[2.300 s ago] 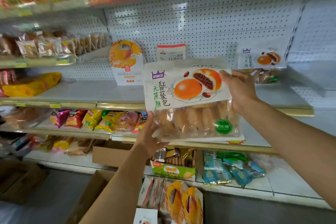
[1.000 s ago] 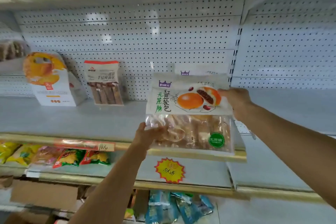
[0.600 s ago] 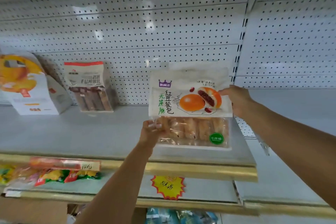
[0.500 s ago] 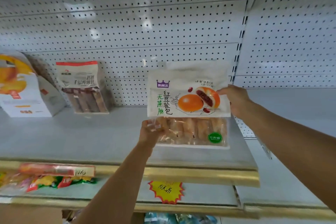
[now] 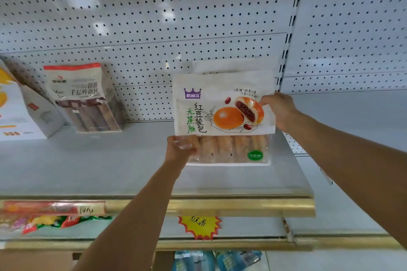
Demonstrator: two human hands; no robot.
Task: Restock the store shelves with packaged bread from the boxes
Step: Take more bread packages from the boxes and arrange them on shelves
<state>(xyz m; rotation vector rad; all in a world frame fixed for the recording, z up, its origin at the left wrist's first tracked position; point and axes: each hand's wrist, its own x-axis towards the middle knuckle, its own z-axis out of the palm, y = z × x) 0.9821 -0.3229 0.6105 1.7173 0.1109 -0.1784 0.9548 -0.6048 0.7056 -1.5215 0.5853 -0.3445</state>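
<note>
A white bag of red-bean buns (image 5: pixel 222 116), clear at the bottom so the buns show, stands upright on the grey shelf (image 5: pixel 99 165) near its right end. My left hand (image 5: pixel 179 149) grips the bag's lower left corner. My right hand (image 5: pixel 279 110) pinches its right edge at mid height. Another white bag (image 5: pixel 233 65) stands right behind it against the pegboard, only its top showing.
A bag of twisted bread sticks (image 5: pixel 86 99) leans on the pegboard at the left, with a white and orange box (image 5: pixel 17 114) beside it. The shelf's gold front rail (image 5: pixel 242 207) carries a price tag (image 5: pixel 52 209). Snack packs (image 5: pixel 55 222) lie on the shelf below.
The bag has come forward and down from in front of the shelf front to stand on the shelf by the back bag. Both hands keep their hold. The view has tilted up.
</note>
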